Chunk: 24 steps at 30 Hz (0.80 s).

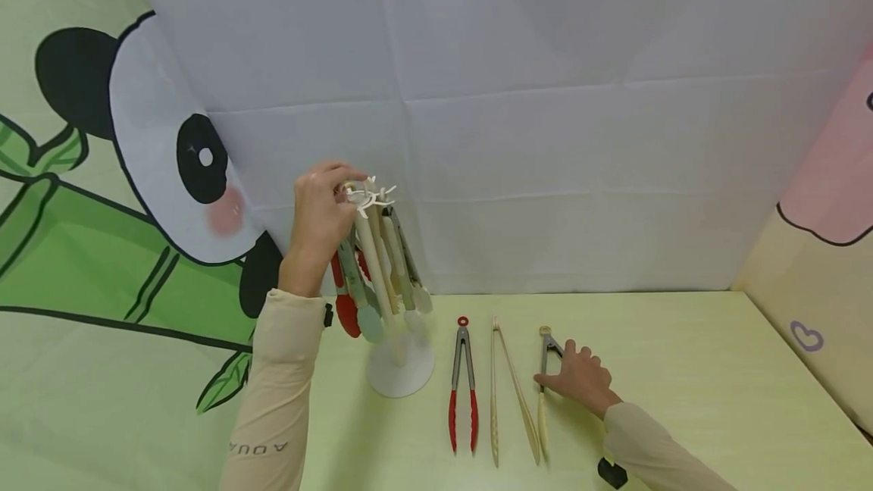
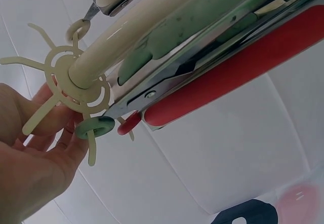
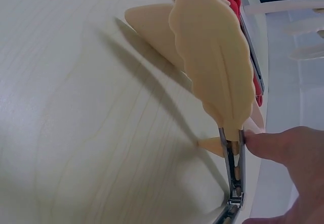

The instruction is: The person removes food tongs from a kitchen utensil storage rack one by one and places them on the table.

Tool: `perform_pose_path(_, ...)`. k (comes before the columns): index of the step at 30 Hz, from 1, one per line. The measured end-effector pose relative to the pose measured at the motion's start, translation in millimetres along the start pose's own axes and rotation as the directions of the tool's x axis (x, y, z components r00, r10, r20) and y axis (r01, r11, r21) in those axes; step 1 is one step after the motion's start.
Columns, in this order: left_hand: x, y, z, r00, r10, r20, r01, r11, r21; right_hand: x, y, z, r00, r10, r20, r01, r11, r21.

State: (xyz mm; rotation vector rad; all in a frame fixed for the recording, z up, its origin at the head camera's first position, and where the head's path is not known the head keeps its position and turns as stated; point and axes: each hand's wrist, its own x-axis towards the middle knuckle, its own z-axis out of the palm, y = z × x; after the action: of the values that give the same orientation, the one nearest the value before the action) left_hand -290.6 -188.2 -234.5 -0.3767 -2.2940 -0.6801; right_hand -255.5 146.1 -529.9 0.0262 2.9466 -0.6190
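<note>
At the top of a cream utensil rack, my left hand grips the spoked hook crown, its fingers behind the ring. Green tongs hang from a hook right by those fingers, with red tongs beside them. Over the table, my right hand holds metal tongs with beige scalloped heads, thumb against one metal arm and fingers at the other. The tongs' arms are spread, their loop end pointing to the back wall.
Red-tipped tongs and slim beige tongs lie side by side on the pale table, between the rack and my right hand. Several more tongs hang round the rack's post. A white cloth wall stands behind.
</note>
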Motion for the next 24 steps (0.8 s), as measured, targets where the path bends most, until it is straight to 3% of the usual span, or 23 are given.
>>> perform_pose_path(5, 0.2, -0.5, 0.4, 1.0, 0.007, -0.004, -0.007, 1.0, 0.003, 1.3, -1.2, -1.8, 1.0, -0.021, -0.021, 0.021, 1.0, -0.009)
perform_pose_path(13, 0.8, 0.4, 0.7, 1.0, -0.003, 0.003, 0.003, 1.0, 0.005, 8.3, -9.9, -8.1, 0.989, -0.093, -0.119, 0.097, 0.995, 0.032)
perform_pose_path(24, 0.6, 1.1, 2.1, 1.0, -0.003, 0.006, 0.003, 1.0, 0.003, 14.3, -26.5, -26.7, 0.963, -0.18, -0.2, 0.223, 0.949, 0.221)
